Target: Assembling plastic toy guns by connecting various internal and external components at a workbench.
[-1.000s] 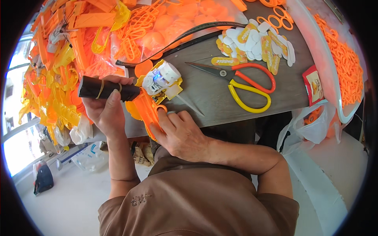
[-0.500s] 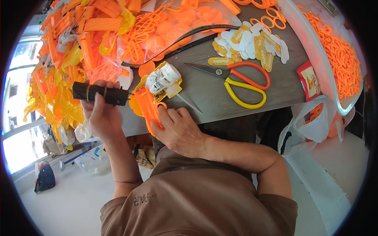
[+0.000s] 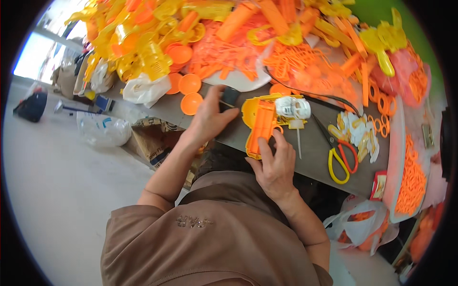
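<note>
My left hand (image 3: 208, 118) is at the table, its fingers and thumb curled around a dark rectangular block (image 3: 230, 97), partly hidden by the hand. My right hand (image 3: 275, 164) grips the near end of a toy housing, an orange handle-shaped piece (image 3: 263, 121) set in a yellow half-shell (image 3: 248, 112). A white mechanism (image 3: 292, 108) sits at the shell's far right end, with a thin pale strip hanging below it. Just right of this lie scissors (image 3: 339, 174) with one red and one yellow handle loop, blades slightly apart.
Piles of orange and yellow plastic parts (image 3: 143, 45) cover the back. Orange discs (image 3: 192, 103) lie left of my left hand. White and yellow labels (image 3: 359, 131) are heaped by the scissors. At right stand a bin of small orange pieces (image 3: 412, 183), a red packet (image 3: 378, 186) and a plastic bag (image 3: 358, 221).
The view has swung left, so the table sits further right. My left hand has lowered the black block, earlier held up with a thin tip toward the housing, to the table. My right hand keeps the housing.
</note>
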Available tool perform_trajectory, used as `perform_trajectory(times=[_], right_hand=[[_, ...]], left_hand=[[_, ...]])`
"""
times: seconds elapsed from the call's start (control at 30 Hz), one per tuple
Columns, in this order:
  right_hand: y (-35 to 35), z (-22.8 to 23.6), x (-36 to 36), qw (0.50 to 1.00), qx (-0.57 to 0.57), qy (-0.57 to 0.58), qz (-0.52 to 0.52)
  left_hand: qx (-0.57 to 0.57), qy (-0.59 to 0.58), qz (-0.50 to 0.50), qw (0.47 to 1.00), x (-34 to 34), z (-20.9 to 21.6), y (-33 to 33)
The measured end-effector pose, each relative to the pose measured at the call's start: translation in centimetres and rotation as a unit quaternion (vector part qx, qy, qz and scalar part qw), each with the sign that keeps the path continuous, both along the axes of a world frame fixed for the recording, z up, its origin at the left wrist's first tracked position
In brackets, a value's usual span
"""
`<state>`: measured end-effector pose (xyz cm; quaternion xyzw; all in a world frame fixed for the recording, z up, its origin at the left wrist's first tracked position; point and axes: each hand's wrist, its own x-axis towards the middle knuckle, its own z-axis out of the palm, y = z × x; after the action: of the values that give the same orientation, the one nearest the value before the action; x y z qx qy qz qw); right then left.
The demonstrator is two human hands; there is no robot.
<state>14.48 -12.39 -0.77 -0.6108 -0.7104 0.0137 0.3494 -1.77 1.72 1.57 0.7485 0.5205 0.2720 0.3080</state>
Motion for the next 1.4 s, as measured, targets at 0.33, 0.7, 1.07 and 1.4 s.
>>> perform_trajectory(times=[0.33, 0.7, 1.07, 1.4], right_hand=[[-0.1, 0.9, -0.3, 0.999, -0.038, -0.017, -0.025], [0.6, 0.7, 1.1, 0.998, -0.051, -0.03, 0.029], [0.6, -0.4, 2.6, 0.997, -0.019, 0.007, 0.08], [0.9, -1.0, 2.9, 0.995, -0.018, 0.013, 0.098]], left_hand=[[-0.062, -0.218, -0.004, 0.974, 1.0, -0.4, 0.6], [-0.417, -0.636, -0.005, 0.649, 0.1, 0.2, -0.7], [-0.277, -0.629, -0.147, 0.712, 4.2, 2.3, 3.4], [-0.207, -0.493, -0.144, 0.833, 5.9, 1.7, 2.7]])
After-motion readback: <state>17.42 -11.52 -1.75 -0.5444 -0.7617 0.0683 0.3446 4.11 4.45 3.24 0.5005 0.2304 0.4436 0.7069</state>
